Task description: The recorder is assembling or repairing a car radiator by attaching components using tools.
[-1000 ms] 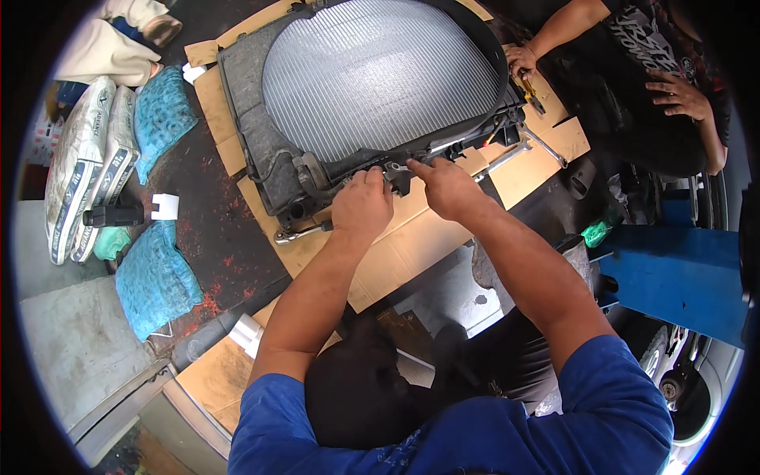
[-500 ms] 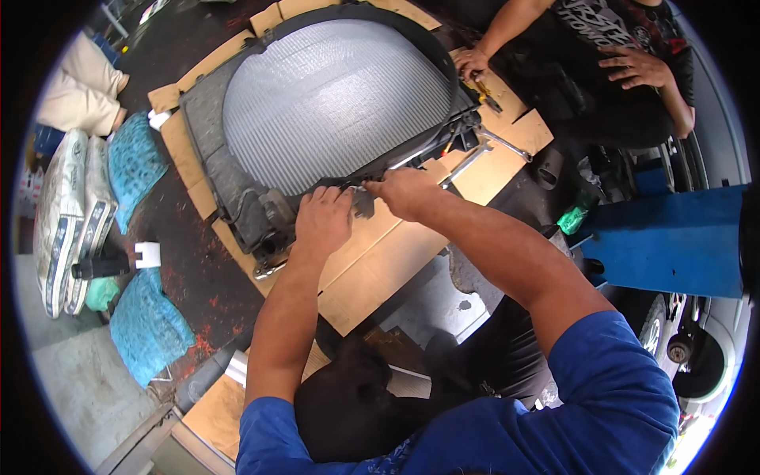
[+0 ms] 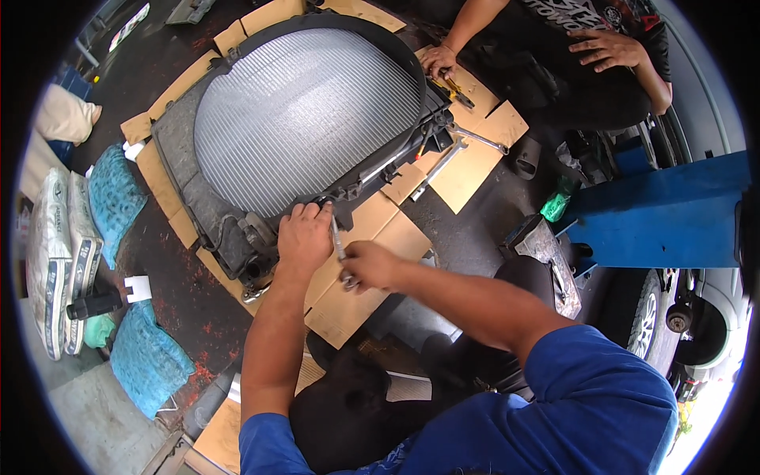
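A radiator (image 3: 309, 103) with a silvery finned core and a round black fan shroud (image 3: 412, 67) lies flat before me. My left hand (image 3: 305, 240) is on the shroud's near edge, its fingers bent over the rim. Beside those fingers, the far end of a slim metal wrench (image 3: 337, 235) meets the edge; a bolt there is too small to make out. My right hand (image 3: 368, 266) is closed round the wrench's near end, which pokes out below the fist.
Flattened cardboard (image 3: 372, 226) lies under the radiator. To its right are two wrenches (image 3: 439, 168) and yellow-handled pliers (image 3: 459, 96), near a co-worker's hand (image 3: 439, 61). A blue lift arm (image 3: 657, 222) stands at right; blue cushions (image 3: 150, 360) and stacked bags (image 3: 51, 261) lie left.
My right hand has drawn back from the shroud's edge toward me, and the wrench now shows in it. My left hand stays at the edge. The view has shifted a little.
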The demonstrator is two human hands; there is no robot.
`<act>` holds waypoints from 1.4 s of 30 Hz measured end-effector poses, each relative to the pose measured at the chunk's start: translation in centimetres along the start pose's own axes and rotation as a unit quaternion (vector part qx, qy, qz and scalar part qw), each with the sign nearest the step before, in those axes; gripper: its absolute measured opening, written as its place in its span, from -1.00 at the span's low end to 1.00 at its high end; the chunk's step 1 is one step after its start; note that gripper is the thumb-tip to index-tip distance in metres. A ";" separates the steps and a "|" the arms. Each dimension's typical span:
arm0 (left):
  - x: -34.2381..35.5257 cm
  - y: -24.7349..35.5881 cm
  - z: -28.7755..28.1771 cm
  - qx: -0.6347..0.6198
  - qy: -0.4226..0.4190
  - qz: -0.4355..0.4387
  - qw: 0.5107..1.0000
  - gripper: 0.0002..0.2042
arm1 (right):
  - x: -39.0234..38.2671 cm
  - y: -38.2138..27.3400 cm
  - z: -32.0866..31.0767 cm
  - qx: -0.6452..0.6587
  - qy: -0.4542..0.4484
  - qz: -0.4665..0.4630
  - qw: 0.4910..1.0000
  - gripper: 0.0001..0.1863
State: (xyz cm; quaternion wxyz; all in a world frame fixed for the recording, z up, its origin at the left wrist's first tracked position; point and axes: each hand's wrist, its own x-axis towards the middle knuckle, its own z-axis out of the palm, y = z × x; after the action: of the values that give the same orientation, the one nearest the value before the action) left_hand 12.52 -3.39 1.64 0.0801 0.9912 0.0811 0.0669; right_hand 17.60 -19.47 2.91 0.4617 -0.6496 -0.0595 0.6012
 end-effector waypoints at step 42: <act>-0.5 -0.6 0.0 -0.062 0.057 -0.008 0.996 -0.63 | -1.1 -3.4 -7.8 -0.144 -0.078 -0.042 0.986 -0.76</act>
State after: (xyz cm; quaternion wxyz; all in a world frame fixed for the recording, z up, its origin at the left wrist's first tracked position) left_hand 11.96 -2.90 1.45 0.1372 0.9783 0.0890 0.1276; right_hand 25.47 -22.32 4.81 0.3821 -0.6576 -0.2082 0.6150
